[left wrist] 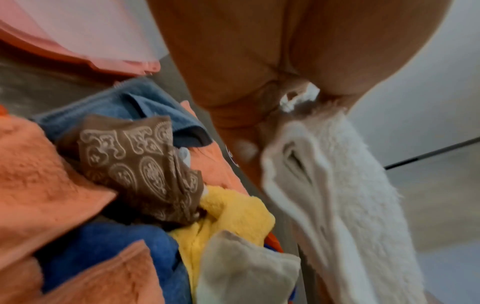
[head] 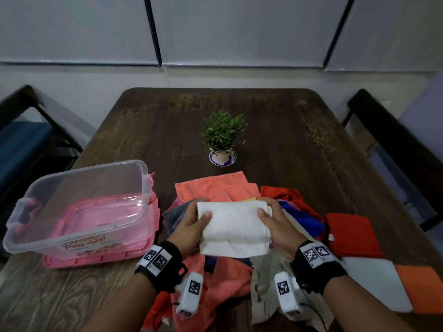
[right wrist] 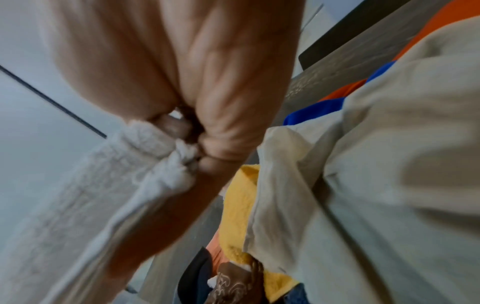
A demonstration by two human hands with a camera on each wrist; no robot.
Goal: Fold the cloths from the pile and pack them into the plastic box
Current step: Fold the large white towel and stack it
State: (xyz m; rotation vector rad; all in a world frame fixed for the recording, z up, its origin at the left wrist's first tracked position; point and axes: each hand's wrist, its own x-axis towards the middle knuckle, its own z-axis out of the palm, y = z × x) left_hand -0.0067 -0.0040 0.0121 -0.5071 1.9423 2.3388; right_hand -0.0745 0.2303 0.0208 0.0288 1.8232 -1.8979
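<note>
A folded white towel point(head: 233, 230) is held in the air above the cloth pile point(head: 223, 276). My left hand point(head: 191, 224) grips its left edge, thumb on top, fingers underneath. At the opposite edge my right hand point(head: 275, 226) grips it the same way. In the left wrist view the white towel point(left wrist: 345, 195) hangs from my curled fingers point(left wrist: 233, 115) over a brown patterned cloth point(left wrist: 140, 164), yellow and blue ones. The right wrist view shows the white towel point(right wrist: 103, 195) pinched at its corner. The clear plastic box point(head: 79, 207) stands open at the left on its pink lid point(head: 153, 238).
A small potted plant point(head: 222, 140) stands mid-table behind the pile. A folded red cloth point(head: 352, 233) and a white and orange cloth point(head: 383, 281) lie at the right. Dark chairs point(head: 393, 149) flank the wooden table point(head: 275, 130).
</note>
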